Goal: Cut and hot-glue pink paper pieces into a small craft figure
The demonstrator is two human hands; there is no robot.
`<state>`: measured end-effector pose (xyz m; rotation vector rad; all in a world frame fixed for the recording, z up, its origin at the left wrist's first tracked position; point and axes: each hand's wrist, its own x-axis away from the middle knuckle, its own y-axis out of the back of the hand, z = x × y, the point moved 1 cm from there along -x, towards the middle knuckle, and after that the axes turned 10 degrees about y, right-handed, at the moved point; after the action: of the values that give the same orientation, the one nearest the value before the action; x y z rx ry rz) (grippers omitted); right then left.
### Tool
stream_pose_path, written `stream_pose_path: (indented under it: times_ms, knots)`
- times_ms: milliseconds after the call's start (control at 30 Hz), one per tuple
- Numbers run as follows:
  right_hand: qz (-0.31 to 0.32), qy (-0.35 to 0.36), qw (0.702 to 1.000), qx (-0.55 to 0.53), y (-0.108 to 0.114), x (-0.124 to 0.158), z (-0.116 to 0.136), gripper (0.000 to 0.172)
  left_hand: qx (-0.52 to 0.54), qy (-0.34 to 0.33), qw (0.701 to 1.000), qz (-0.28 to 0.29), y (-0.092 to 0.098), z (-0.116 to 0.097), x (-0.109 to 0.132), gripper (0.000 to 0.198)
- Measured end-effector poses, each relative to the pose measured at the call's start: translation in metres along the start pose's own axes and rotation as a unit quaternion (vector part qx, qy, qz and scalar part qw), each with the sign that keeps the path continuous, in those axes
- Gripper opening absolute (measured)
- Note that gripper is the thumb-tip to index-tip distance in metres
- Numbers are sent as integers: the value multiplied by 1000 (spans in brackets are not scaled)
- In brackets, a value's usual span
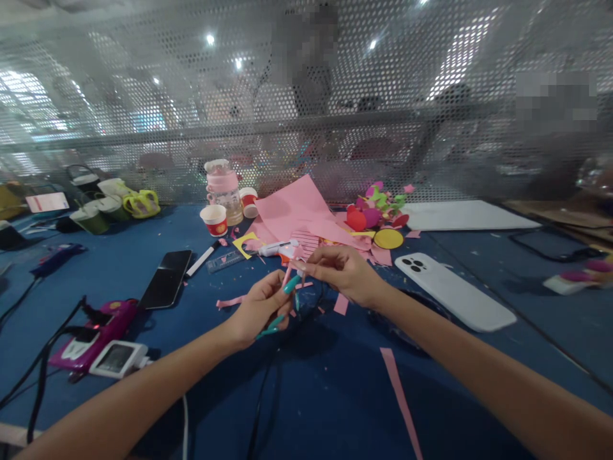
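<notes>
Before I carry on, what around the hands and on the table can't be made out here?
All in the head view:
- Turquoise item in the left hand: partly covered by that hand's fingers; its full shape is unclear.
- Narrow pink strip: its end by the right hand is too small and blurred.
- Long pink strip: cut off by the bottom edge.
- Upright paper cup: print too small to read.

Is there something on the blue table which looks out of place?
Slightly odd: one long pink strip lies alone in the foreground, apart from the pink sheets heaped at the back, and small paper scraps are scattered around.
</notes>
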<state>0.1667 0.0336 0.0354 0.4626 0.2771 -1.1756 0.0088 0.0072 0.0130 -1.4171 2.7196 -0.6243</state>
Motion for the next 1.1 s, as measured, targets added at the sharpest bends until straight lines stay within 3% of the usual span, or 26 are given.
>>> stream_pose_path:
  times_ms: [400,700,1100]
  knots:
    - [-3,35,998,55,0,0,4,28,-10,0,1000,-11,0,1,0,32]
    - [-5,43,999,16,-1,2,6,19,-17,-1,1000,-18,0,0,0,33]
    - [-3,-13,1000,13,-1,2,-1,29,-59,-8,998,-20,3,4,-1,33]
